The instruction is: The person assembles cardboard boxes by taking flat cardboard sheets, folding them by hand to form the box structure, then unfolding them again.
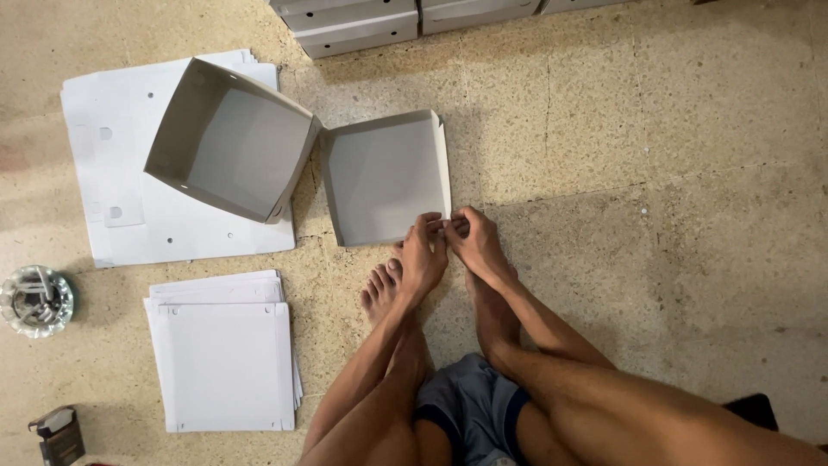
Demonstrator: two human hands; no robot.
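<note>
A shallow grey cardboard box lid (384, 177) lies open side up on the floor in front of me. My left hand (424, 259) and my right hand (476, 246) meet at its near right corner, both pinching the cardboard flap there. A deeper grey cardboard box (231, 138) stands tilted just to the left, touching the lid's left edge. I sit on the floor with bare feet under my hands.
A stack of flat white cardboard blanks (222, 354) lies at the lower left. Larger flat sheets (103, 173) lie under the deep box. A glass ashtray (36, 299) sits at the far left, a small dark pack (60, 434) below it. Finished grey boxes (362, 24) are stacked at the top.
</note>
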